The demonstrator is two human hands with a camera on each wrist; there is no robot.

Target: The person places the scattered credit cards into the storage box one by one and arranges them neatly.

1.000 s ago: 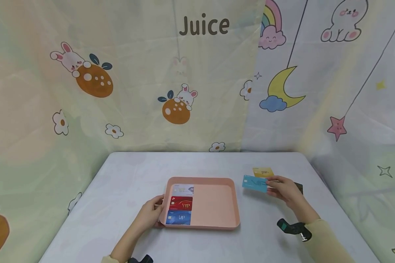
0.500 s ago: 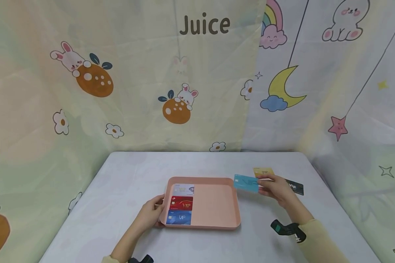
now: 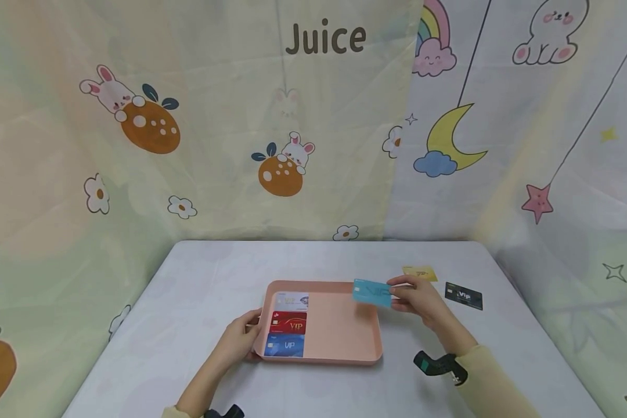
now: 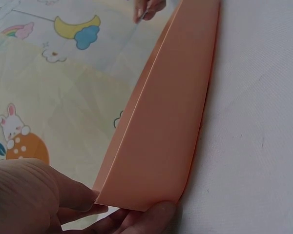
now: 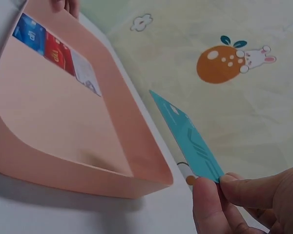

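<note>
My right hand (image 3: 418, 301) pinches a teal VIP card (image 3: 371, 292) by its right end, holding it in the air over the far right corner of a pink tray (image 3: 339, 331). Thumb and fingers on the card show closely in the right wrist view. At the tray's left side, my left hand (image 3: 236, 337) grips the rim, thumb on top and fingers below, as the left wrist view shows. Three cards lie in a column along the tray's left side: a silver-white card (image 3: 291, 302), a red card (image 3: 288, 323) and a blue card (image 3: 284, 345).
A gold card (image 3: 420, 273) and a black VIP card (image 3: 464, 296) lie on the white table (image 3: 198, 273) to the right of the tray. Patterned curtains (image 3: 214, 116) hang behind the table and at its sides.
My right hand has carried the teal card leftward from beside the gold card to over the tray's corner. The black card has come into full view. My left hand stays on the tray.
</note>
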